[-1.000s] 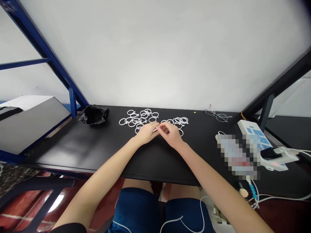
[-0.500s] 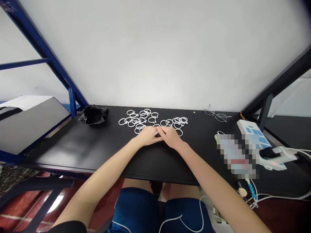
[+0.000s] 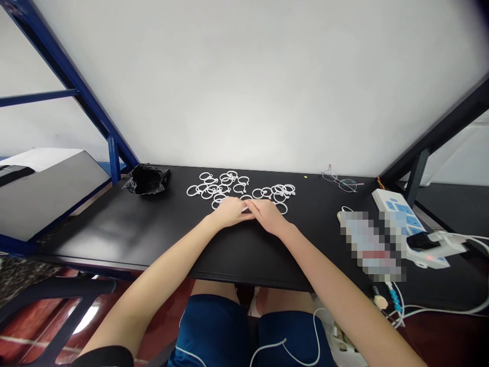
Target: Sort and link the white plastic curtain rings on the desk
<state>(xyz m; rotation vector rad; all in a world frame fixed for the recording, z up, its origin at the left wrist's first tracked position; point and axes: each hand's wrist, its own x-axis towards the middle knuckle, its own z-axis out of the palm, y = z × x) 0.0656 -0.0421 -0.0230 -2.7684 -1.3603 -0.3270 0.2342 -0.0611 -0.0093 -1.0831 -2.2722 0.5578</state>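
My left hand (image 3: 230, 212) and my right hand (image 3: 268, 216) meet over the front middle of the black desk, with fingers closed and fingertips together. A sliver of a white plastic ring (image 3: 245, 208) shows between them; the fingers cover most of it. Just beyond my left hand lies a loose group of white rings (image 3: 211, 189), each with a small knob or eyelet, many overlapping. A smaller group of the same rings (image 3: 280, 196) lies beyond my right hand, and one single ring (image 3: 281, 208) sits close to its knuckles.
A crumpled black plastic bag (image 3: 147, 181) stands open at the back left. Eyeglasses (image 3: 340, 181) lie at the back right. A blurred-out phone (image 3: 370, 247), a white power strip (image 3: 401, 211) and cables are on the right. Blue frame bars (image 3: 87, 107) slant up at left.
My hands stay together in nearly the same place, with only a slight shift of the fingers. The view has tilted a little; the rings on the desk have not moved.
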